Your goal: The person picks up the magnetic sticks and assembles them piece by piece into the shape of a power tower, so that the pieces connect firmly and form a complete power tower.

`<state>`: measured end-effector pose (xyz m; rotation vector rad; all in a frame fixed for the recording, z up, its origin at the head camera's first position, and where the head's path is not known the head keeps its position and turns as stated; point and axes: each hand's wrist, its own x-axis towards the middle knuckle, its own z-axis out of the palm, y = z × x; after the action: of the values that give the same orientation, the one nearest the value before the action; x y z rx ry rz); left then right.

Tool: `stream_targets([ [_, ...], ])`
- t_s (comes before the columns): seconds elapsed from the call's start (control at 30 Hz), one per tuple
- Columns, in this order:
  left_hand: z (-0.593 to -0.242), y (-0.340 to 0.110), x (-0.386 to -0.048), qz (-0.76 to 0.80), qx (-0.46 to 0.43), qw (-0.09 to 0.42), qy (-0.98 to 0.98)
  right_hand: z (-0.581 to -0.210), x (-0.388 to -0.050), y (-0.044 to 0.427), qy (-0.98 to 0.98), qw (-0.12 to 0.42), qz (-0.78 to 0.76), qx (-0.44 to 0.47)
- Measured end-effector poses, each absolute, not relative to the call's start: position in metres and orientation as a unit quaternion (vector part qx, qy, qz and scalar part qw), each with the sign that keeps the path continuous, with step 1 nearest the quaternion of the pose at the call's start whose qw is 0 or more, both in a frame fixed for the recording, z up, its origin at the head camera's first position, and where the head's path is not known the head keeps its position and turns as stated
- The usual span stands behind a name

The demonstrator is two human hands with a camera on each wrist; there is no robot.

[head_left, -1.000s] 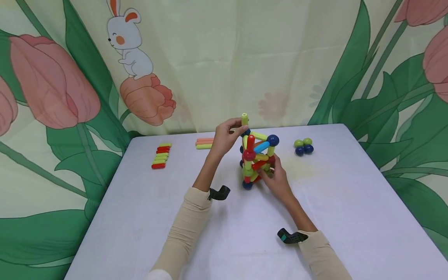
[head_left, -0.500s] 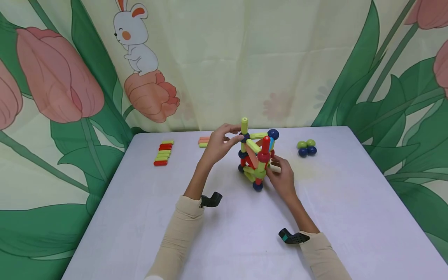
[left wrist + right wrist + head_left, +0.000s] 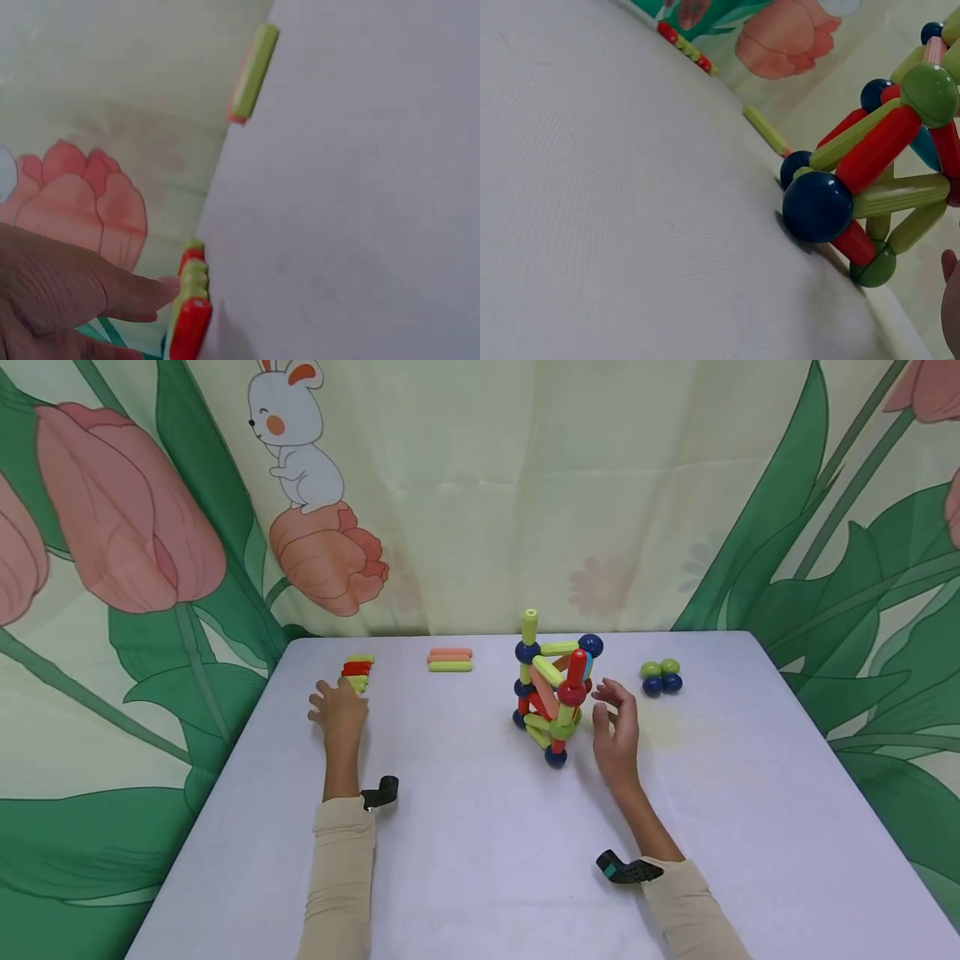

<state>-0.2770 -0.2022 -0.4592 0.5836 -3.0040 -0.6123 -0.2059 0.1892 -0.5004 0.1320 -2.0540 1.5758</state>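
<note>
A tower of coloured sticks and balls (image 3: 568, 693) stands on the white table, with a green stick upright at its top left and a red stick at its near corner. My right hand (image 3: 617, 731) is just right of the tower, fingers loosely bent and holding nothing; only a bit of it shows at the edge of the right wrist view. Over at the left, my left hand (image 3: 341, 714) reaches over a row of red and green sticks (image 3: 357, 670) and hides the near part. In the left wrist view, its thumb (image 3: 142, 294) is beside that row, with no stick gripped.
Behind the left-centre of the table lies a short stack of orange and green sticks (image 3: 450, 660). Green and dark blue balls (image 3: 661, 678) sit grouped right of the tower. A printed curtain (image 3: 480, 510) hangs along the table's back edge.
The tower was turned, then both hands came off it. My left hand has moved from its upper left ball over to the stick row; my right hand has drawn slightly away to the right.
</note>
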Motion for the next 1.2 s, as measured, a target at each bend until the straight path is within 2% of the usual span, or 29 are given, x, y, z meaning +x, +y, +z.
stream_targets([
  [0.1,-0.468,-0.221,-0.272,-0.192,0.217,-0.027,-0.957,-0.485,-0.197,0.184,-0.752,0.251,0.598,0.120],
  [0.2,-0.475,-0.229,-0.268,-0.194,0.214,-0.023,-0.957,-0.473,-0.191,0.177,-0.763,0.235,0.580,0.164],
  [0.37,-0.478,-0.231,-0.266,-0.163,0.192,-0.003,-0.968,-0.470,-0.190,0.167,-0.787,0.232,0.547,0.165],
  [0.57,-0.469,-0.228,-0.264,-0.151,0.161,-0.028,-0.975,-0.467,-0.189,0.161,-0.793,0.228,0.544,0.153],
  [0.63,-0.466,-0.223,-0.261,-0.151,0.156,-0.032,-0.976,-0.467,-0.188,0.162,-0.792,0.214,0.550,0.156],
  [0.77,-0.458,-0.206,-0.252,-0.175,0.147,-0.008,-0.974,-0.469,-0.187,0.169,-0.785,0.174,0.570,0.173],
  [0.9,-0.445,-0.184,-0.250,-0.287,0.111,-0.003,-0.952,-0.470,-0.187,0.176,-0.775,0.133,0.587,0.191],
  [0.97,-0.437,-0.169,-0.251,-0.374,0.066,-0.009,-0.925,-0.471,-0.187,0.180,-0.771,0.122,0.592,0.198],
  [1.13,-0.429,-0.128,-0.256,-0.572,-0.038,-0.053,-0.818,-0.473,-0.189,0.186,-0.759,0.140,0.596,0.222],
  [1.2,-0.431,-0.112,-0.257,-0.626,-0.049,-0.069,-0.775,-0.474,-0.189,0.187,-0.755,0.153,0.596,0.228],
])
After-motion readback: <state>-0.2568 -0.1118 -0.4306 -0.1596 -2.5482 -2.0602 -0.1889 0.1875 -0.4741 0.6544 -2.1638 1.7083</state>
